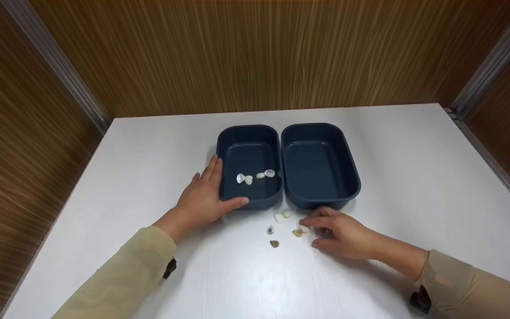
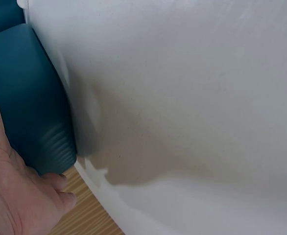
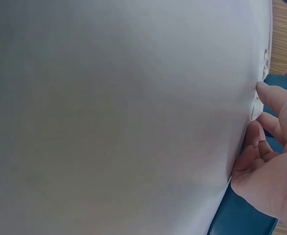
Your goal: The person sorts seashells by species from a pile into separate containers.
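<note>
My left hand [image 1: 201, 195] rests against the near left corner of the left dark blue bin [image 1: 249, 204], its thumb along the front wall and its fingers straight along the side. Several small pale seashells, one of them a white shell [image 1: 240, 178], lie inside that bin. In front of the right bin [image 1: 321, 204], my right hand [image 1: 348, 232] is low over the table, thumb and forefinger apart. Its forefinger reaches to a white shell [image 1: 305, 229] beside a brown shell [image 1: 298, 232]. In the right wrist view a pale shell [image 3: 257, 109] shows between the thumb and forefinger.
Two white shells [image 1: 279, 218] lie just in front of the bins. Nearer to me are a small grey-centred shell [image 1: 270, 230] and a dark brown shell [image 1: 274, 243]. Wood-grain panels [image 1: 255, 57] enclose the white table [image 1: 157, 146] at the back and sides.
</note>
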The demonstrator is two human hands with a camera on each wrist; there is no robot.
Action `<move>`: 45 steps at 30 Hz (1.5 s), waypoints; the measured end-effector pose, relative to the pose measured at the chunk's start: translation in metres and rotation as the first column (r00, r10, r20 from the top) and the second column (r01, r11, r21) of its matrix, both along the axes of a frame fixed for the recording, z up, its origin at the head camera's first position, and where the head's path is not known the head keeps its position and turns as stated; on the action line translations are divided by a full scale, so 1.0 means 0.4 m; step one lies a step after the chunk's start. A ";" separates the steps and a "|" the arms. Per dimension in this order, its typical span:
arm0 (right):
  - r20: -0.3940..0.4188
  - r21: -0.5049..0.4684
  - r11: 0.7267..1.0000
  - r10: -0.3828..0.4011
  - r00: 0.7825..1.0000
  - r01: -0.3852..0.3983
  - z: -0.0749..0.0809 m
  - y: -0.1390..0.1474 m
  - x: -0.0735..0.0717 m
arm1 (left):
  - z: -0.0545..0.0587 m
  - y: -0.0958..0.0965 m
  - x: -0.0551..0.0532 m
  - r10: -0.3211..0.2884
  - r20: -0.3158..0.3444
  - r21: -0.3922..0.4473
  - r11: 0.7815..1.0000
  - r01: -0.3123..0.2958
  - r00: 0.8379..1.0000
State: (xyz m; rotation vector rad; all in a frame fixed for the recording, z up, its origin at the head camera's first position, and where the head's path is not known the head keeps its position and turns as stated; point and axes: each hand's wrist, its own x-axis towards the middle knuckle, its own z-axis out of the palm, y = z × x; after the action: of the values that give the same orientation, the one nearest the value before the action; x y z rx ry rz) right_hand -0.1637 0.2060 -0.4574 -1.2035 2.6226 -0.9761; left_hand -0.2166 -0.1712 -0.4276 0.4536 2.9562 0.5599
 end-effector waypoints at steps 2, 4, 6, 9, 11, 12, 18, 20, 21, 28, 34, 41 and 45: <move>0.003 -0.010 1.000 0.015 1.000 -0.015 0.000 0.001 -0.001 | -0.001 0.002 -0.001 0.002 0.007 -0.004 1.000 -0.002 1.000; -0.004 -0.024 0.999 0.036 0.999 -0.036 -0.001 0.001 -0.001 | -0.002 0.004 -0.002 0.003 0.011 -0.007 1.000 -0.003 1.000; -0.018 -0.036 0.998 0.059 0.998 -0.060 -0.002 0.001 -0.002 | -0.002 0.004 -0.003 0.006 0.016 -0.013 1.000 -0.006 1.000; -0.041 -0.056 0.994 0.089 0.995 -0.091 -0.004 0.001 -0.003 | -0.001 0.004 -0.003 0.007 0.014 -0.017 1.000 -0.007 1.000; -0.041 -0.063 0.993 0.098 0.994 -0.100 -0.004 0.001 -0.002 | 0.000 0.004 -0.003 0.006 0.011 -0.015 1.000 -0.006 1.000; -0.035 -0.066 0.993 0.098 0.995 -0.100 -0.003 0.001 -0.002 | 0.000 0.004 -0.003 0.006 0.011 -0.015 1.000 -0.006 1.000; -0.008 -0.074 0.993 0.093 0.996 -0.093 -0.004 0.002 0.000 | -0.001 0.003 -0.003 0.008 0.019 -0.015 1.000 -0.007 1.000; -0.011 -0.070 0.993 0.092 0.996 -0.092 -0.003 0.002 0.001 | -0.001 0.003 -0.002 0.002 0.016 -0.009 1.000 -0.001 1.000; -0.012 -0.066 0.994 0.090 0.996 -0.091 -0.003 0.002 0.001 | -0.001 0.003 -0.001 -0.001 0.015 -0.007 1.000 0.001 1.000; 0.011 -0.029 0.997 0.075 0.997 -0.075 0.001 0.001 0.002 | 0.000 0.003 0.000 -0.005 0.009 -0.005 1.000 0.005 1.000; 0.061 0.008 0.999 0.044 0.997 -0.045 0.002 -0.001 0.002 | 0.001 0.002 0.000 -0.001 0.011 -0.003 1.000 0.001 1.000; 0.052 -0.015 0.999 0.035 0.998 -0.034 0.004 0.000 0.007 | 0.002 0.000 0.001 -0.002 0.007 -0.008 1.000 0.002 1.000; 0.077 -0.029 1.000 0.014 0.997 -0.012 0.008 0.000 0.010 | 0.003 -0.001 0.001 0.002 0.011 -0.010 1.000 -0.002 1.000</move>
State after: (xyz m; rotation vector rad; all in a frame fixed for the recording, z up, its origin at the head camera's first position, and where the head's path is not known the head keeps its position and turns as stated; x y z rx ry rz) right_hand -0.1596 0.2061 -0.4544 -1.1631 2.5473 -1.0393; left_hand -0.2163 -0.1714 -0.4263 0.4457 2.9478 0.5454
